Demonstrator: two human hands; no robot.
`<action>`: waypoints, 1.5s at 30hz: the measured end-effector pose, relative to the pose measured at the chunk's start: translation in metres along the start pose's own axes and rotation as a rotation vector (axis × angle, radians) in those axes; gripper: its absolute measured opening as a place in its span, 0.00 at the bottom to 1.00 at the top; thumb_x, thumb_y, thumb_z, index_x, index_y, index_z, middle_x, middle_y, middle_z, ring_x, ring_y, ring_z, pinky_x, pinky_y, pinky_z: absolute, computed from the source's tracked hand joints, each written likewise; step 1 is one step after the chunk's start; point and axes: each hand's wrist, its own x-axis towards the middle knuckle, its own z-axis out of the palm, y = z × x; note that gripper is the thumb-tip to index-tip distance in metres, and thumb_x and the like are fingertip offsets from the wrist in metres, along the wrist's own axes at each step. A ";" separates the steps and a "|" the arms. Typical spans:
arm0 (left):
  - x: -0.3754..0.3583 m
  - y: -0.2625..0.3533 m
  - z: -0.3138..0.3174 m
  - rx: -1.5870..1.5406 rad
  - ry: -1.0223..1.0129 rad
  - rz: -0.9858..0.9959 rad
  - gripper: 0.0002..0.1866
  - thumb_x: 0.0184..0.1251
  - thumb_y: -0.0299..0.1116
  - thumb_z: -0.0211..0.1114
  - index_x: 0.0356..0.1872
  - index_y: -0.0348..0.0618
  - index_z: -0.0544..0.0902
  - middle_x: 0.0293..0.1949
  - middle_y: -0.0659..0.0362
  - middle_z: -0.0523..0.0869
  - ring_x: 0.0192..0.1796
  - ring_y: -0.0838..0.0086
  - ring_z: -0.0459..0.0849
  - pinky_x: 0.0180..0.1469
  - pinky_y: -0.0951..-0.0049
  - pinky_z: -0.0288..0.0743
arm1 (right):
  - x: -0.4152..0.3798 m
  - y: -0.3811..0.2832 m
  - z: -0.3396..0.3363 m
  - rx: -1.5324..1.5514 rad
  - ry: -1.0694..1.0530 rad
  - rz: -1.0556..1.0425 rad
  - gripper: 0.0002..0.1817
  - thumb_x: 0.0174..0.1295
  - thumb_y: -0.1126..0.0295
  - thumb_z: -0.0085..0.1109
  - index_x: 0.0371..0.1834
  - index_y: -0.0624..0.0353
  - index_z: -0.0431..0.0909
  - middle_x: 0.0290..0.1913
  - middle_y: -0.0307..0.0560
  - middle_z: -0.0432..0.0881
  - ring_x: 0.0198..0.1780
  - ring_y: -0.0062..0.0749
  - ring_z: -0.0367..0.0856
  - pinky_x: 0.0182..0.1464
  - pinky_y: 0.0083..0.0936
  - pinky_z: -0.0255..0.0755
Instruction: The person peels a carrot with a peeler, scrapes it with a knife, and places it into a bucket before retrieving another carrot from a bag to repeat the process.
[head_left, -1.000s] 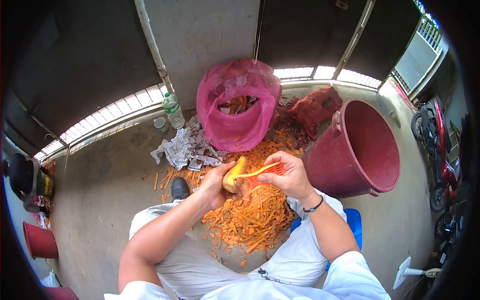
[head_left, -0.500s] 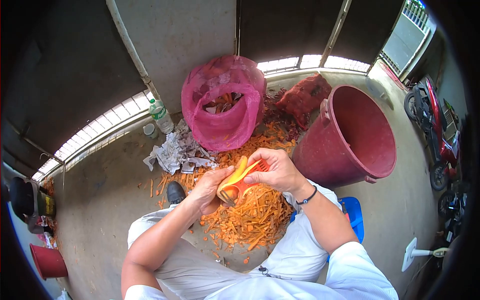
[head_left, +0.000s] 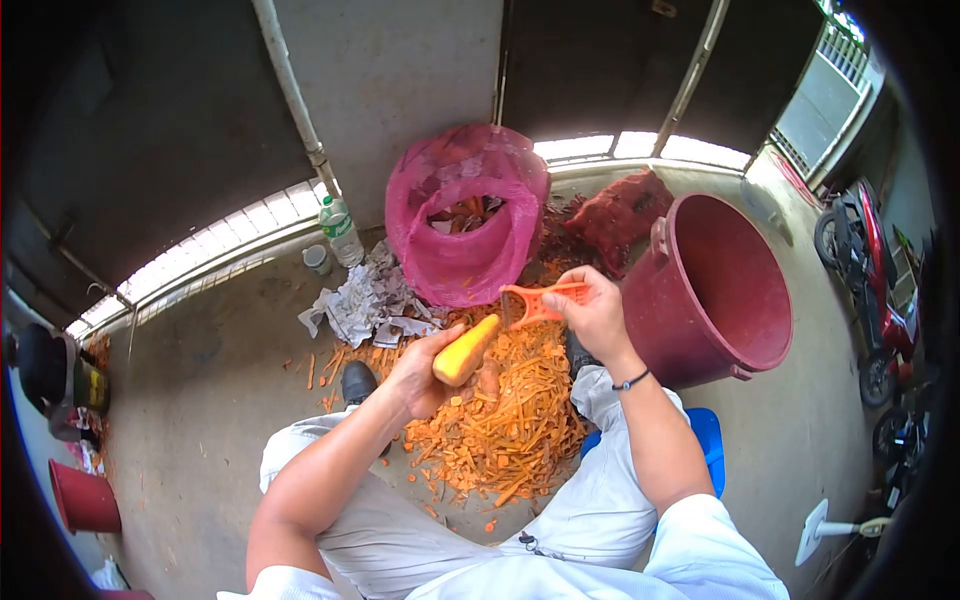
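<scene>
My left hand (head_left: 416, 377) is closed round a carrot (head_left: 466, 352) whose visible side is peeled to a bright yellow-orange. In my right hand (head_left: 598, 316) is an orange peeler (head_left: 538, 303), its blade end pointing left, a small distance above and right of the carrot and apart from it. Below both hands lies a heap of carrot peelings (head_left: 510, 432) on the floor between my legs.
A pink mesh sack (head_left: 465, 270) stands ahead, with a red net sack (head_left: 625, 215) and a large maroon bin (head_left: 690, 300) to its right. Crumpled paper (head_left: 370, 300), a plastic bottle (head_left: 341, 232) and a cup (head_left: 316, 259) are at its left. A blue stool (head_left: 707, 447) shows beside my leg.
The peeler has come off the carrot, and my right hand has moved up and right. My left hand has turned the carrot so its thick end faces me. The view has shifted slightly.
</scene>
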 end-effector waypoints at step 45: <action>-0.021 -0.008 0.032 0.256 0.031 0.206 0.20 0.83 0.42 0.54 0.62 0.40 0.81 0.41 0.55 0.90 0.32 0.77 0.86 0.23 0.77 0.69 | 0.021 0.000 -0.026 -0.484 -0.074 0.082 0.16 0.54 0.70 0.79 0.41 0.65 0.83 0.35 0.54 0.90 0.38 0.31 0.91 0.42 0.31 0.82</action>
